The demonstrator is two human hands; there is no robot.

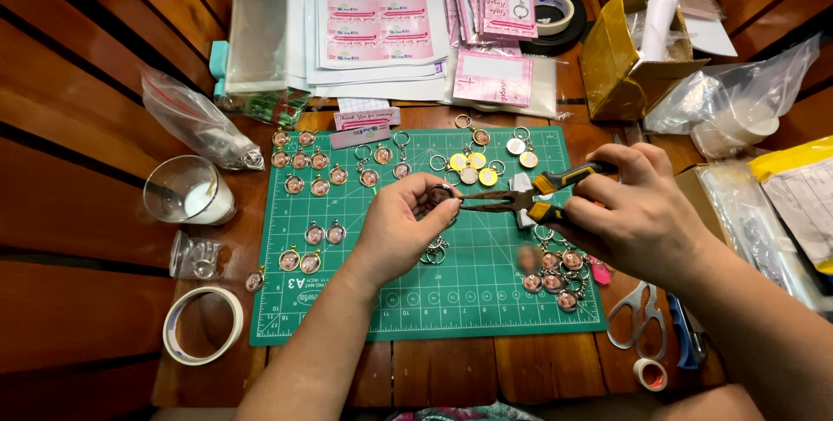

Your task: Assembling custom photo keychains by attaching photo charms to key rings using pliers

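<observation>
pink label sheets (379,6) at top; gold box (618,69) to their right.

Both hands (408,230) and forearms are bare, unsleeved

Over the green cutting mat (416,299) our left hand (401,230) pinches a small round metal pendant (441,194), while our right hand (632,213) grips yellow-and-black-handled pliers (521,200), whose nose meets the pendant. Round pendants with rings (304,174) lie scattered on the mat; silver scissors (638,312) rest at its right edge.
</observation>
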